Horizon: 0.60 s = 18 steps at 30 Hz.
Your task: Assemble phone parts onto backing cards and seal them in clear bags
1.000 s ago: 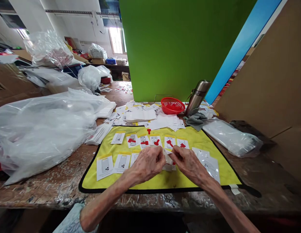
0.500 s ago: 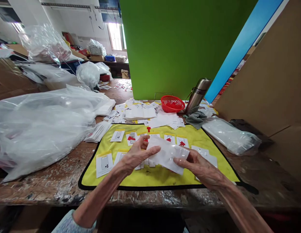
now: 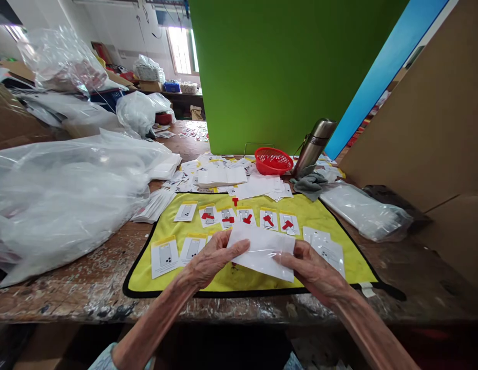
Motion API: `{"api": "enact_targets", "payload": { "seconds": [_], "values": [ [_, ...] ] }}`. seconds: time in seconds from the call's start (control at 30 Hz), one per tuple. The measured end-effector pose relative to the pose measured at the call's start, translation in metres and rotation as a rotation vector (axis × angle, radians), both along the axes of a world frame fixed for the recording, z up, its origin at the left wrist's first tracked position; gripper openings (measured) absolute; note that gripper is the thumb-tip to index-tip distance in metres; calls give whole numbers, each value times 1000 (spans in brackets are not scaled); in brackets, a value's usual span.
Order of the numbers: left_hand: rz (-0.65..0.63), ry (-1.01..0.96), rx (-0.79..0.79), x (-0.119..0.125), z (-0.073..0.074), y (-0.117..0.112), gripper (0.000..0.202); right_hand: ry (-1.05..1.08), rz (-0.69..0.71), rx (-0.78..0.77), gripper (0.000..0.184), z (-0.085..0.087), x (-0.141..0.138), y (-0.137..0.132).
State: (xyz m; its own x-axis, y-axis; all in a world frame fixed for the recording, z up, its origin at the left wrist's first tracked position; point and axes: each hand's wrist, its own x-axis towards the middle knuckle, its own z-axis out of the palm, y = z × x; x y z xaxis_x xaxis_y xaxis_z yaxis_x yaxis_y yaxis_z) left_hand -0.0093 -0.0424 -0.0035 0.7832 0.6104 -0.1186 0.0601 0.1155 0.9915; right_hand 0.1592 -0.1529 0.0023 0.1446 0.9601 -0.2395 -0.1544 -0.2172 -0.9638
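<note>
A white, glossy plastic pouch (image 3: pixel 262 252) is held between both hands above the yellow mat (image 3: pixel 231 285). My left hand (image 3: pixel 213 255) pinches its left end, thumb on top. At the right end, my right hand (image 3: pixel 313 264) grips it, thumb over the front face. Beyond the pouch lies a row of printed cards, such as this card (image 3: pixel 268 216), several with a small red T-shaped piece (image 3: pixel 288 225) on top. More cards, one a phone-picture card (image 3: pixel 165 257), lie left of my left hand. White pouches (image 3: pixel 325 249) rest on the mat at the right. The pouch hides part of the mat.
A large clear plastic bag (image 3: pixel 65 200) fills the left side. Behind the mat are paper stacks (image 3: pixel 221 177), a red basket (image 3: pixel 273 161), a leaning steel flask (image 3: pixel 316 146) and a grey cloth (image 3: pixel 311 184). A green panel (image 3: pixel 292 72) stands behind; a plastic-wrapped bundle (image 3: pixel 367 213) lies right.
The pouch has turned from a slant to nearly level and come slightly lower, uncovering more of the card row. Both hands still hold it. The view has shifted slightly.
</note>
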Motion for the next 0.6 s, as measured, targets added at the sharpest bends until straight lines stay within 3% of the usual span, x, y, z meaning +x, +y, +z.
{"api": "enact_targets", "payload": {
  "seconds": [0.07, 0.13, 0.2, 0.23, 0.3, 0.47, 0.53, 0.6],
  "values": [
    [94, 96, 314, -4, 0, -2, 45, -35, 25, -4, 42, -3, -1, 1],
    [202, 161, 725, -6, 1, -7, 61, -118, 35, 18, 37, -4, -4, 3],
    [171, 186, 1036, -5, 1, -15, 79, -187, 55, 15, 31, -3, -8, 5],
    [115, 190, 1119, -3, 1, -19, 83, -208, 69, 3, 31, -2, -11, 6],
    [49, 200, 1196, 0, 0, -26, 76, -216, 92, -9, 34, 0, -17, 8],
    [57, 163, 1252, -1, -3, -27, 35, -167, 142, 20, 36, 2, -17, 8],
    [109, 121, 1271, -7, -5, -22, 35, -309, 53, 1, 35, -2, -1, 5],
    [178, 95, 1290, -13, -8, -16, 38, -600, -133, -20, 32, -7, 22, 2]
  ]
}}
